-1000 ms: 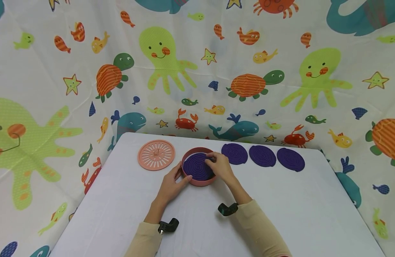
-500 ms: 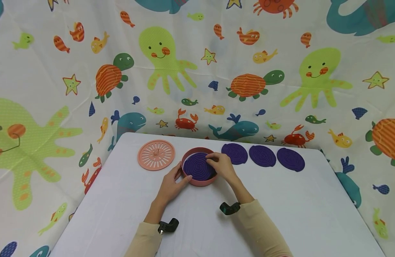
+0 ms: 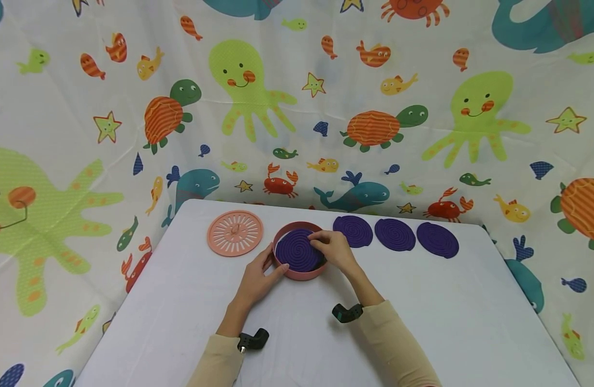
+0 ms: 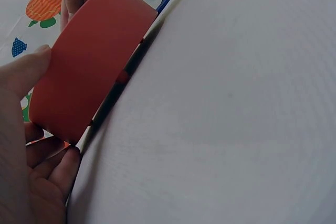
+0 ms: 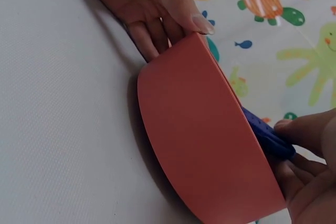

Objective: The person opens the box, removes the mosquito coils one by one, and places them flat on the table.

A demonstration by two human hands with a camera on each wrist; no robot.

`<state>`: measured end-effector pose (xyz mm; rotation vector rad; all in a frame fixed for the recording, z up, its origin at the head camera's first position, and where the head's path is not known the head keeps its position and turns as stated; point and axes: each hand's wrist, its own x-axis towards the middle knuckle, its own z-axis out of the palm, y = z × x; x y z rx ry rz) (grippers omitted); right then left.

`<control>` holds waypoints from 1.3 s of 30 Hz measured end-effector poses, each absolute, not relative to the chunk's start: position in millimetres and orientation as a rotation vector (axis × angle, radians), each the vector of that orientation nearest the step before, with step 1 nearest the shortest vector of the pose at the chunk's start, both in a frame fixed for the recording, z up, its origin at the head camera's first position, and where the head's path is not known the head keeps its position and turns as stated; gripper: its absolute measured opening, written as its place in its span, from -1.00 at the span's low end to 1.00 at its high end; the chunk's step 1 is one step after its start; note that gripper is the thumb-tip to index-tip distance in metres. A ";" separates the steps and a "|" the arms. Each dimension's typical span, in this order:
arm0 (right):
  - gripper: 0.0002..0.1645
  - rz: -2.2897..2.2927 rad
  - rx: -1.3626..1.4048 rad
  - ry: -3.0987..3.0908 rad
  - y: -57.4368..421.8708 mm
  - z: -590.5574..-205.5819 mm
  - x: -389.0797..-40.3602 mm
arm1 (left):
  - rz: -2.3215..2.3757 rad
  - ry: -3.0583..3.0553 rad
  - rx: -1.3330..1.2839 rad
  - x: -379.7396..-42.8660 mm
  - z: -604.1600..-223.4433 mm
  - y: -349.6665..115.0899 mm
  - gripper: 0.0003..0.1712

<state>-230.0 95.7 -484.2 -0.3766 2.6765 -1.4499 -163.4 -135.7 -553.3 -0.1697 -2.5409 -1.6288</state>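
Observation:
A round coral-pink holder (image 3: pixel 302 276) stands at the back middle of the table. Inside it a purple mosquito coil (image 3: pixel 297 251) lies tilted, its right edge raised near the rim. My left hand (image 3: pixel 259 277) grips the holder's left side, thumb over the rim and fingers low on the outer wall. With thumb and fingers, my right hand (image 3: pixel 334 250) pinches the coil at its right edge; the right wrist view shows the blue-purple edge (image 5: pixel 265 135) between them. The holder's outer wall (image 4: pixel 94 61) fills much of the left wrist view, which hides the coil.
Left of the holder lies a slotted coral lid (image 3: pixel 224 244). Three more purple coils sit in a row at the right: one beside my right hand, a middle coil (image 3: pixel 395 235) and a far-right coil (image 3: pixel 437 240). A sea-animal curtain (image 3: pixel 297 145) hangs behind the white table (image 3: pixel 471 322).
My right wrist has shifted slightly to the right, while its fingers stay at the coil's edge. The left hand and the holder have kept their places.

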 end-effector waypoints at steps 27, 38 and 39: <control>-0.82 -1.546 -0.354 2.624 99.7 -483.9 -225.3 | -1.657 -2.551 -0.164 -162.8 -549.7 -135.3 0.01; -0.83 -1.506 -0.390 2.682 97.1 -482.8 -222.2 | -1.639 -2.549 -0.168 -161.4 -550.4 -135.7 0.00; -0.83 -1.500 -0.388 2.689 97.1 -482.9 -222.2 | -1.637 -2.548 -0.171 -161.2 -550.5 -135.7 0.00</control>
